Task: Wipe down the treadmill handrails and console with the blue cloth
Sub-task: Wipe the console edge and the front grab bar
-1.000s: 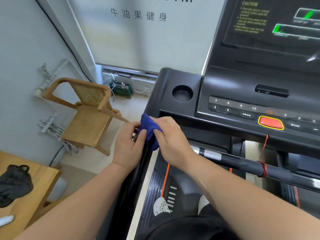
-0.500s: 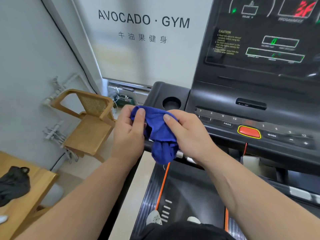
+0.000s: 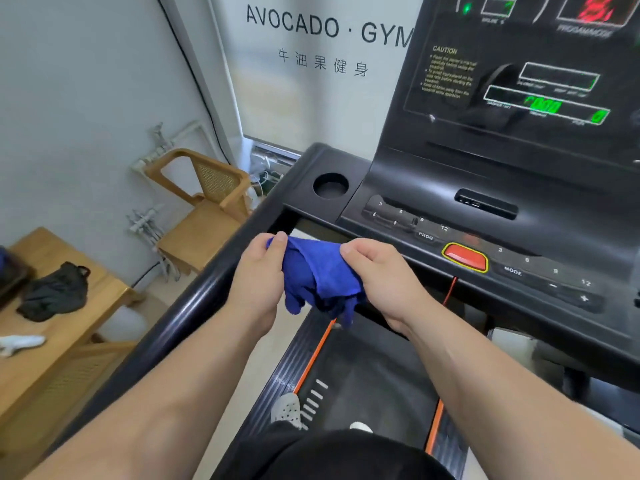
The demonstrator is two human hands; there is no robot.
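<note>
1. The cloth (image 3: 318, 275) is grasped by both hands: the left hand (image 3: 258, 282) is curled round its left end, the right hand (image 3: 377, 275) round its right end.
2. The cloth is held bunched in the air, just in front of the console (image 3: 485, 202), with its folds hanging between the hands above the belt (image 3: 374, 368).
3. The left handrail (image 3: 194, 306) is seen just beside the left hand; whether it is touched cannot be told.
4. A red button (image 3: 465, 257) and a cup holder (image 3: 330, 185) are set in the console.
5. A chair (image 3: 207, 209) and a table (image 3: 52, 341) bearing a black bag (image 3: 55, 292) are seen to the left.
</note>
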